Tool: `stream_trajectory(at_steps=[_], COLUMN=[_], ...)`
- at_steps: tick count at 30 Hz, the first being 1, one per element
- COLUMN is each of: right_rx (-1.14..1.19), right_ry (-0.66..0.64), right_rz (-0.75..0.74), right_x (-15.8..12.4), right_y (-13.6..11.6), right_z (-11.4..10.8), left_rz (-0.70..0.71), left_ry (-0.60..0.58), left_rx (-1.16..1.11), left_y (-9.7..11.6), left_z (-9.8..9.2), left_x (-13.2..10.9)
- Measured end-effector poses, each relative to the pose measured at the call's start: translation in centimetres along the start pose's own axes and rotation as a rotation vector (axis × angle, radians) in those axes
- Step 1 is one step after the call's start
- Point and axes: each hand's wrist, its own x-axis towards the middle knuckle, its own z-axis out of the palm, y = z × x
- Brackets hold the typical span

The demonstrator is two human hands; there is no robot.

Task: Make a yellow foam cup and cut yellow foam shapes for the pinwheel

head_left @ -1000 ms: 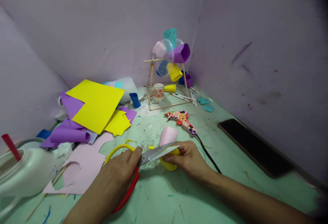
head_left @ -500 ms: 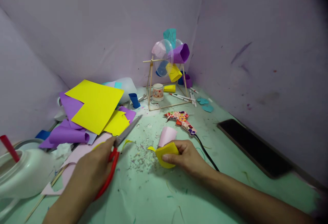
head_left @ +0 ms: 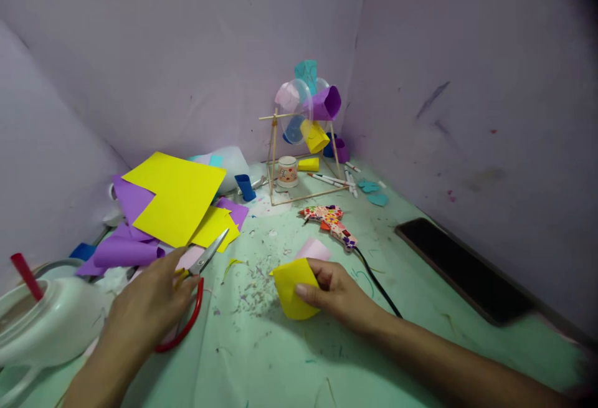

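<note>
My left hand (head_left: 152, 305) is at the left over the paper pile. Its thumb and fingers are around the upper handle of the red-handled scissors (head_left: 209, 255), whose blades point away to the right. The lower red loop sticks out below the thumb. My right hand (head_left: 339, 293) pinches a small yellow paper piece (head_left: 294, 289) between thumb and fingers, its broad face towards me. Just behind it lies a pale pink paper roll (head_left: 314, 250), partly hidden by the yellow piece.
Yellow sheets (head_left: 175, 196) and purple paper (head_left: 126, 252) are piled at left, beside a white pot (head_left: 70, 321). A floral glue gun (head_left: 329, 221) with black cord lies mid-table. Behind stands a stick frame (head_left: 275, 159) with coloured cups. A phone (head_left: 458, 268) lies at right.
My left hand has moved left and lowered the scissors towards the table. My right hand has turned the yellow piece, so more of its face shows and it covers more of the pink roll.
</note>
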Motion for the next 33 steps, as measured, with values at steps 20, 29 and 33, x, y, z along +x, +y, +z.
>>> stream_trajectory(at_steps=[20, 29, 33], right_rx=[0.009, -0.033, -0.031], right_ry=[0.004, 0.06, 0.05], right_rz=[0.06, 0.023, 0.015], right_x=[-0.8, -1.1, -0.9], right_y=[-0.8, -2.0, -1.6], right_z=[2.3, 2.8, 2.7], left_rz=[0.359, 0.438, 0.449], left_ry=[-0.28, -0.18, -0.147], left_rx=[-0.779, -0.762, -0.776], left_y=[7.8, 7.4, 7.7], left_z=[4.4, 4.9, 4.8], left_x=[-6.9, -6.7, -6.8])
